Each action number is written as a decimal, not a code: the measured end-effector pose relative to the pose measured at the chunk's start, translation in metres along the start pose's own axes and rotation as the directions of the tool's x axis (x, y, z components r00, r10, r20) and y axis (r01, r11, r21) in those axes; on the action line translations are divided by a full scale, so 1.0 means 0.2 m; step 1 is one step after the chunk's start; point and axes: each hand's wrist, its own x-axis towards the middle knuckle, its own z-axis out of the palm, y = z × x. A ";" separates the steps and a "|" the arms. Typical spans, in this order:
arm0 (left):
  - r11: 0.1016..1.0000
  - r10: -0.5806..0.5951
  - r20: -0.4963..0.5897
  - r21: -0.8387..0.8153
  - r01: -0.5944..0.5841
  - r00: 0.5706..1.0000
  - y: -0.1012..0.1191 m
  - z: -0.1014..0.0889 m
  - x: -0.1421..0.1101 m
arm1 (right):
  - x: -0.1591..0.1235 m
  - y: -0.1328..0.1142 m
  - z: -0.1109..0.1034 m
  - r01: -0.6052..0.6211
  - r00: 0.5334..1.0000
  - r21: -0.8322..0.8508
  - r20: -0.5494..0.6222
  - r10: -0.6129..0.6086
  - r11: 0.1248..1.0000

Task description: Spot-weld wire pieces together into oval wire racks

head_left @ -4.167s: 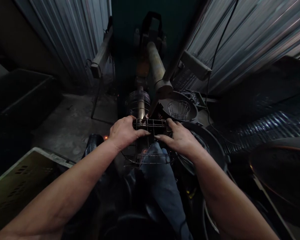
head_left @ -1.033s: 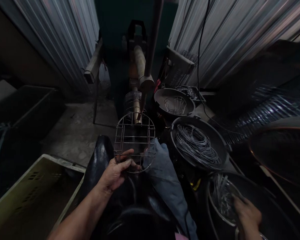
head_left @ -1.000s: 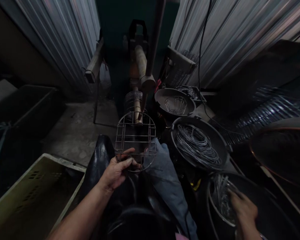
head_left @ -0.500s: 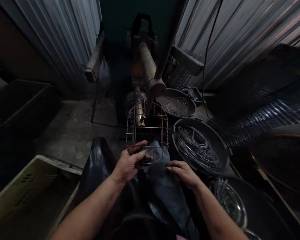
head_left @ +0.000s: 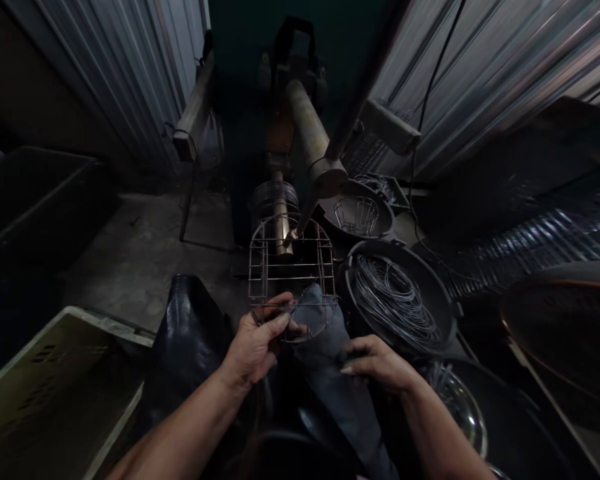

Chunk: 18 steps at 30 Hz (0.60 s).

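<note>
My left hand (head_left: 255,343) grips the near rim of a round wire cage (head_left: 290,270) and holds it up in front of a welding machine's copper electrode (head_left: 281,227). The cage's far rim lies at the electrode tip. My right hand (head_left: 377,363) is beside it on the right, fingers pinched together; what they hold is too thin and dark to make out. It hovers over my blue trouser leg (head_left: 330,373), just below the cage.
A black pan of coiled wire rings (head_left: 395,300) sits right of the cage. Behind it another pan holds a finished wire cage (head_left: 357,215). A bowl of short wires (head_left: 455,407) is at lower right. A pale plastic crate (head_left: 50,387) stands at lower left. Corrugated metal walls flank both sides.
My right hand came away from the bowl of short wires at lower right and moved up beside the cage. My left hand kept hold of the cage and turned it slightly.
</note>
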 end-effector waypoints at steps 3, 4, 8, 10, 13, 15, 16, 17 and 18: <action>1.000 0.014 -0.010 -0.004 -0.014 1.000 0.02 0.03 0.01 | -0.04 -0.03 0.01 0.031 0.999 0.008 -0.031 -0.030 0.999; 1.000 0.020 -0.013 -0.008 -0.020 1.000 0.03 0.04 0.02 | -0.06 -0.06 0.02 0.075 0.996 -0.005 -0.045 -0.076 0.997; 0.998 0.063 -0.003 -0.009 -0.063 0.998 0.04 0.07 0.06 | -0.11 -0.26 0.07 0.469 0.830 -0.269 -0.190 -0.524 0.841; 0.997 0.077 0.012 -0.005 -0.077 0.997 0.03 0.07 0.07 | -0.10 -0.39 0.14 0.612 0.571 -0.492 -0.266 -0.777 0.619; 0.998 0.069 0.015 -0.011 -0.069 0.997 0.01 0.08 0.09 | -0.03 -0.57 0.25 0.546 0.289 -0.780 -0.168 -0.943 0.306; 0.998 0.064 0.010 -0.020 -0.064 0.998 0.00 0.07 0.10 | 0.04 -0.64 0.31 0.381 0.272 -0.906 -0.081 -0.959 0.185; 0.998 0.065 0.006 -0.024 -0.065 0.998 0.00 0.07 0.10 | 0.08 -0.66 0.33 0.294 0.290 -0.944 -0.061 -0.955 0.149; 0.997 0.067 0.004 -0.026 -0.067 0.998 0.00 0.07 0.10 | 0.10 -0.67 0.35 0.218 0.317 -0.967 -0.055 -0.947 0.129; 0.997 0.071 0.001 -0.027 -0.071 0.997 0.00 0.06 0.11 | 0.12 -0.67 0.36 0.162 0.345 -0.980 -0.055 -0.937 0.118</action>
